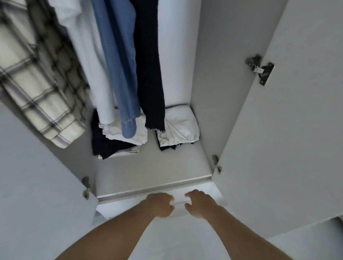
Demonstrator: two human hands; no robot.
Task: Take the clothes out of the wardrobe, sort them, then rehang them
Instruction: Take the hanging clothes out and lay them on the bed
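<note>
The wardrobe stands open in front of me. On its rail hang a plaid shirt (32, 90), a white garment (85, 55), a blue denim shirt (118, 60) and a dark navy garment (149, 70). Two folded piles lie on the inner shelf (155, 168): a dark and white pile (108, 141) on the left, a white pile (180, 126) on the right. Below the shelf's front edge is a white drawer front (125, 206). My left hand (160, 204) and my right hand (198, 204) sit side by side on it, fingers curled over its upper edge.
The right door (293, 134) is swung wide, with a metal hinge (259, 67) on the side wall. The left door (28, 183) is open too, close to my left arm. The hanging hems reach down to the folded piles.
</note>
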